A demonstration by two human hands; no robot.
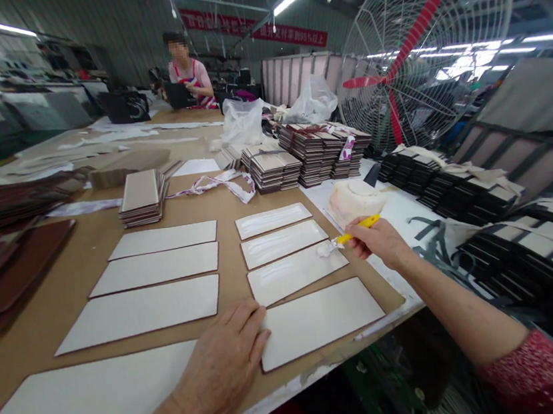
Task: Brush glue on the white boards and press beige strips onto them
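My right hand (377, 241) grips a brush with a yellow handle (368, 222). Its bristles, loaded with white paste, touch the right end of a cream rectangular panel (294, 272). Wet white streaks coat that panel in part and the two panels behind it, the middle one (283, 242) and the far one (273, 219). My left hand (233, 350) lies flat with fingers stretched out, its fingertips at the left edge of the nearest right-hand panel (320, 319). It partly covers the end of a long panel (93, 401) at the front left. Several more panels (157, 305) lie behind that one.
A paste-smeared white container (356, 198) stands beyond my right hand. Stacks of panels (141, 193) and bundled pieces (310, 152) line the back. Brown sheets (8, 280) lie left, black-edged stacks (529, 256) right. A large fan (418, 48) and another person (190, 76) are further off.
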